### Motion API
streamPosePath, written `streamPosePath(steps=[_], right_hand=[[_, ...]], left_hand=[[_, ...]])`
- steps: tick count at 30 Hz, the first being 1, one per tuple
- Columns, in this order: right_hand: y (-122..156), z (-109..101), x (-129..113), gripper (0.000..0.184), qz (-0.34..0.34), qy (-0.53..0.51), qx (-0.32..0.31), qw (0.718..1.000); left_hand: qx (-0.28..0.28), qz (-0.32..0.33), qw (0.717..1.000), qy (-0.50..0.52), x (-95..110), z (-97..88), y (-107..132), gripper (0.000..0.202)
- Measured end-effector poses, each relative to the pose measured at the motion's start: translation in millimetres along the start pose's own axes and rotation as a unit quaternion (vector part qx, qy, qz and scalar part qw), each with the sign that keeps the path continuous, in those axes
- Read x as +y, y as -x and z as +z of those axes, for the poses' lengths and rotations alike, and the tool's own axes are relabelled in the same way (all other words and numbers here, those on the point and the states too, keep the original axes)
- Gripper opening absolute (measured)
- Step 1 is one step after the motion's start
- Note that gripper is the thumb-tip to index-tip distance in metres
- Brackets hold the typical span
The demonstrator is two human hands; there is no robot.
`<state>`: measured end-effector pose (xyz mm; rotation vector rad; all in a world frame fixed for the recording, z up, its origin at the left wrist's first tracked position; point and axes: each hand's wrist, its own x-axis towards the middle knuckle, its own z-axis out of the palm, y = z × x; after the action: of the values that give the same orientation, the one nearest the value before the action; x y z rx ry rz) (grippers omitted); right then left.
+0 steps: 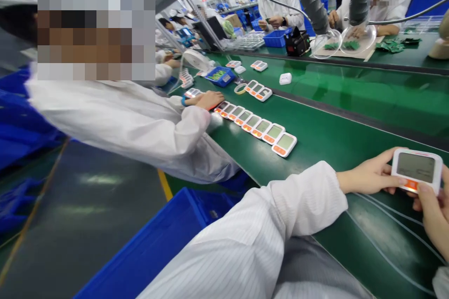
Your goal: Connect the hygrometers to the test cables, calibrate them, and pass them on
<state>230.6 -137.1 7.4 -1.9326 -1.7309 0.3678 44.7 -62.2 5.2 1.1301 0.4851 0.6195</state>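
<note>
Device (pixel 416 170) between left hand (pixel 372 177) and right hand (pixel 435 215): white casing, grey screen, orange strip. Belt (pixel 333 149) beneath hands: dark green. Sleeve (pixel 266 233) behind left hand: white, fine stripes; bin (pixel 157 247) below it: blue.

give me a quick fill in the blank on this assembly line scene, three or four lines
1. The left hand and the right hand hold one white device with a grey screen and an ____ button strip.
2. The row of devices lying on the belt counts ____ units.
3. The belt is ____ in colour.
4. The bin below the person's left sleeve is ____.

Missing words: orange; eight; green; blue
</note>
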Motion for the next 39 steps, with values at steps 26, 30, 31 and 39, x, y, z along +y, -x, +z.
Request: streamPosePath(steps=[26, 30, 31, 39], right_hand=[[3, 3, -22, 0.058, -0.044, -0.056, 0.07, 0.995], [-5, 5, -11, 0.052, -0.062, 0.012, 0.135, 0.989], [-8, 5, -7, 0.049, -0.058, 0.026, 0.145, 0.987], [-22, 11, 15, 0.049, -0.024, -0.02, 0.128, 0.991]], left_hand=[[0.041, -0.01, 0.999, 0.003, -2, -2.4, 2, 0.105], [0.082, -0.019, 0.996, -0.019, -5, -2.7, 1, 0.117], [0.092, -0.023, 0.995, -0.031, -6, -3.1, 1, 0.118], [0.098, -0.005, 0.991, -0.096, -12, -3.0, 1, 0.098]])
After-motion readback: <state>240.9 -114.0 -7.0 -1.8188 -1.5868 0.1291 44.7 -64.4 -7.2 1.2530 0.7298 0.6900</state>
